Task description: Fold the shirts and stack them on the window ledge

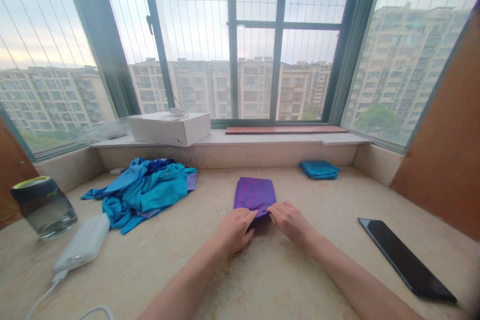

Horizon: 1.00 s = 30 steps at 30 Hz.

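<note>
A purple cloth (pixel 255 192), folded into a small rectangle, lies on the stone counter in front of me. My left hand (pixel 237 229) grips its near left corner between thumb and fingers. At the near right corner, my right hand (pixel 289 219) pinches the same edge. The near edge looks slightly lifted off the counter, with the far part lying flat. Fingertips of both hands are partly hidden by the fabric. To the left is a crumpled pile of blue and teal cloths (pixel 150 187). A folded teal cloth (pixel 319 169) rests at the back right.
On the left stand a water bottle (pixel 47 207) and a white power bank (pixel 83 242) with a cable. A black phone (pixel 407 257) lies on the right of the counter (pixel 285 285). A white box (pixel 168 129) and a reddish board (pixel 281 130) sit on the window ledge.
</note>
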Each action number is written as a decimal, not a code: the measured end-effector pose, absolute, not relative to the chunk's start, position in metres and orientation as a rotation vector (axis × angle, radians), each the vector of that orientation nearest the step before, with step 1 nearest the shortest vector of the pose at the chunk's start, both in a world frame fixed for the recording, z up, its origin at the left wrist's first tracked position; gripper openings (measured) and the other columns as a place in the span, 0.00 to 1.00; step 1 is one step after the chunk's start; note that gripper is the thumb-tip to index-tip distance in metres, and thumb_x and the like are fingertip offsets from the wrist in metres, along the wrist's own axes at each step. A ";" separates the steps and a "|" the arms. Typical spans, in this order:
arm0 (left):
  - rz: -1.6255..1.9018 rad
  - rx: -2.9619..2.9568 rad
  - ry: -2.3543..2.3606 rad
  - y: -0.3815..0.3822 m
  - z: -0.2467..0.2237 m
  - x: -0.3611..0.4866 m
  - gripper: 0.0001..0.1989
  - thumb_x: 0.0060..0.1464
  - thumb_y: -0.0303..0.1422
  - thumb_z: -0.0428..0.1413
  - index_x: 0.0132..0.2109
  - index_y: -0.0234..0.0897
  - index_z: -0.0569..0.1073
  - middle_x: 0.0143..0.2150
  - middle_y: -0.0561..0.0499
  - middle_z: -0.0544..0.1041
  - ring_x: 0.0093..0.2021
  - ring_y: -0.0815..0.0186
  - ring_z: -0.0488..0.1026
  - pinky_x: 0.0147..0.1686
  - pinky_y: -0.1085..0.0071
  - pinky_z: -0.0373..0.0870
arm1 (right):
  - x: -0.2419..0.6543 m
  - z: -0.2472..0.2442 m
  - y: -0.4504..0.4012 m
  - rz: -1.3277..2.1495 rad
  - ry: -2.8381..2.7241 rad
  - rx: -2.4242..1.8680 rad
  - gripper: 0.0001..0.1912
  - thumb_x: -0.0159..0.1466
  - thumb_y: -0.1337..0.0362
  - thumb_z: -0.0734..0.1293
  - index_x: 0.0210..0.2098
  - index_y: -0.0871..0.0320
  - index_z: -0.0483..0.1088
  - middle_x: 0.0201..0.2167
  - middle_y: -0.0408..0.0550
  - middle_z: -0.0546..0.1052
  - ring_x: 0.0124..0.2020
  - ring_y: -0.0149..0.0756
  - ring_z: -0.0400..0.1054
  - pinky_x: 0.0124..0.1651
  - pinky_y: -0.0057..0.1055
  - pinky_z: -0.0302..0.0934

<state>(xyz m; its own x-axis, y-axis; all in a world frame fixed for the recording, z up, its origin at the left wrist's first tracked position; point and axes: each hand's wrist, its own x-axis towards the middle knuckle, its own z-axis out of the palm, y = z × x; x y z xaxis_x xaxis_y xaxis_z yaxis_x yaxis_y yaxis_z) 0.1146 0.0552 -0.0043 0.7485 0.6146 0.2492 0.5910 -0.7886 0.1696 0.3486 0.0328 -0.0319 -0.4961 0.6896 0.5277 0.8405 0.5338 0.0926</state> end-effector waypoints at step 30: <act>0.752 2.153 1.321 0.060 -0.003 0.117 0.29 0.57 0.32 0.55 0.65 0.34 0.65 0.57 0.42 0.78 0.57 0.56 0.75 0.59 0.61 0.67 | 0.357 -0.028 0.024 0.555 -1.506 -1.518 0.32 0.65 0.53 0.65 0.65 0.58 0.62 0.37 0.48 0.78 0.34 0.40 0.74 0.43 0.38 0.69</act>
<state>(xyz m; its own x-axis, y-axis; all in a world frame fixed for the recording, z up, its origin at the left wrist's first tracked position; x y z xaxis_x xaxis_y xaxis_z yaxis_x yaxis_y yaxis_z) 0.1165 0.0600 -0.0027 0.3766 0.9059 0.1936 0.6292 -0.4035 0.6643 0.3568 0.0238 -0.0283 0.1578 0.9493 0.2718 0.5454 0.1456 -0.8254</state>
